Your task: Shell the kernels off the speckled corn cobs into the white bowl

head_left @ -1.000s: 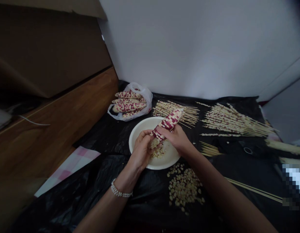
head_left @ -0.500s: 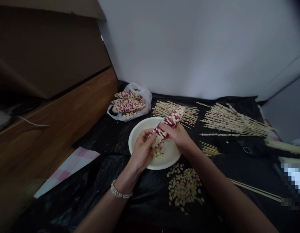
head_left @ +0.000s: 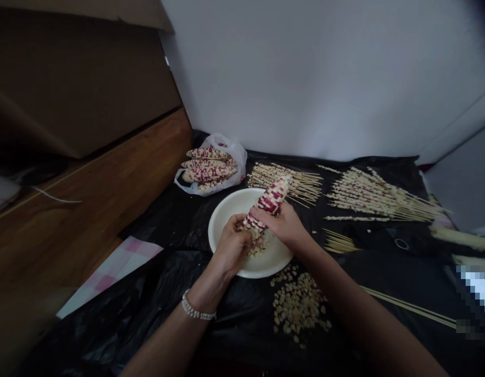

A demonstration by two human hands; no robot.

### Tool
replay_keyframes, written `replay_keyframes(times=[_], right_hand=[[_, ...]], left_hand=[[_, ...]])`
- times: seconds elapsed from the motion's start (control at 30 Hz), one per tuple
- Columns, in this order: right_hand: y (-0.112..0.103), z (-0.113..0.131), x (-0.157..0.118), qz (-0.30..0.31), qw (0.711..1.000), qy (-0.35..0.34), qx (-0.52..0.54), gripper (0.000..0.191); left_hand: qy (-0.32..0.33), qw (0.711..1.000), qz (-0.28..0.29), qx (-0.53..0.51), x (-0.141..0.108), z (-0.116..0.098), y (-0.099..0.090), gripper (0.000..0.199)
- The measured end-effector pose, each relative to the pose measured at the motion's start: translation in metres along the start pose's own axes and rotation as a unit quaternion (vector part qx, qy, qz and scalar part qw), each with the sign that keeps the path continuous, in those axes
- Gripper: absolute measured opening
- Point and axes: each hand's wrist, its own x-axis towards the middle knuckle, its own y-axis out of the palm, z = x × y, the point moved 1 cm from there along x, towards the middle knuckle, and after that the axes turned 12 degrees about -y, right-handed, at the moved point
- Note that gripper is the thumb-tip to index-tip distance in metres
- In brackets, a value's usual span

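Over a white bowl [head_left: 222,209], an ear of corn [head_left: 272,198] with purple and cream kernels is held tilted, its tip pointing up and away to the right. My right hand [head_left: 284,224] is closed around its middle, thumb lying across the kernels. At the lower end, my left hand [head_left: 235,242] has its fingers closed on the ear, where some cob shows bare; the fingertips are partly hidden. Loose kernels [head_left: 257,250] lie in the bowl beneath. A bracelet circles my left wrist.
Behind the bowl, a plastic bag [head_left: 239,157] holds several corn ears. Skewers threaded with kernels [head_left: 356,193] lie at the right, another bundle [head_left: 266,175] behind. Bare sticks [head_left: 339,242] and a kernel pile [head_left: 299,303] rest on black plastic sheeting [head_left: 160,293]. A white wall stands behind.
The ear has turned to a steeper angle, its tip shifting left. My left hand's thumb has moved down off the kernels toward the lower end, and my right hand has moved slightly left.
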Motion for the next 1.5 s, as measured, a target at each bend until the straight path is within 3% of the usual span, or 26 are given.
replay_keyframes(times=[0.27, 0.53, 0.77, 0.87, 0.97, 1.03, 1.1, 1.2, 1.33, 1.5], right_hand=[[-0.006, -0.004, 0.004, -0.040, 0.997, 0.038, 0.058, 0.040], [0.000, -0.002, 0.000, -0.045, 0.996, -0.011, -0.072, 0.041], [0.004, -0.005, -0.002, 0.004, 0.997, -0.029, -0.070, 0.033], [0.003, -0.006, 0.000, -0.014, 0.999, -0.013, -0.045, 0.035], [0.000, -0.004, 0.002, -0.036, 0.999, 0.004, -0.013, 0.039], [-0.003, -0.002, 0.003, -0.043, 0.999, 0.019, -0.017, 0.042], [-0.006, 0.000, 0.004, -0.052, 0.997, 0.031, -0.045, 0.044], [-0.009, 0.005, 0.003, -0.063, 0.994, 0.021, -0.092, 0.044], [-0.008, 0.008, 0.000, -0.060, 0.991, -0.015, -0.121, 0.043], [-0.005, 0.009, 0.000, -0.060, 0.991, 0.001, -0.122, 0.039]], left_hand=[[-0.040, 0.997, 0.065, -0.019, -0.011, -0.008, 0.007, 0.027], [-0.101, 0.992, 0.075, -0.023, -0.005, -0.011, 0.001, 0.039], [-0.065, 0.997, 0.028, -0.006, -0.002, -0.007, -0.001, 0.045], [-0.048, 0.999, 0.018, 0.005, -0.005, -0.005, 0.003, 0.048], [-0.033, 0.998, 0.043, 0.029, -0.006, -0.004, 0.004, 0.046], [0.026, 0.995, 0.044, 0.084, -0.006, -0.002, 0.003, 0.040], [0.119, 0.978, 0.039, 0.170, -0.005, 0.001, 0.002, 0.033], [0.223, 0.924, 0.028, 0.310, -0.007, 0.005, 0.000, 0.028], [0.254, 0.868, 0.003, 0.426, -0.013, 0.006, 0.002, 0.024], [0.257, 0.839, -0.020, 0.479, -0.016, 0.003, 0.004, 0.015]])
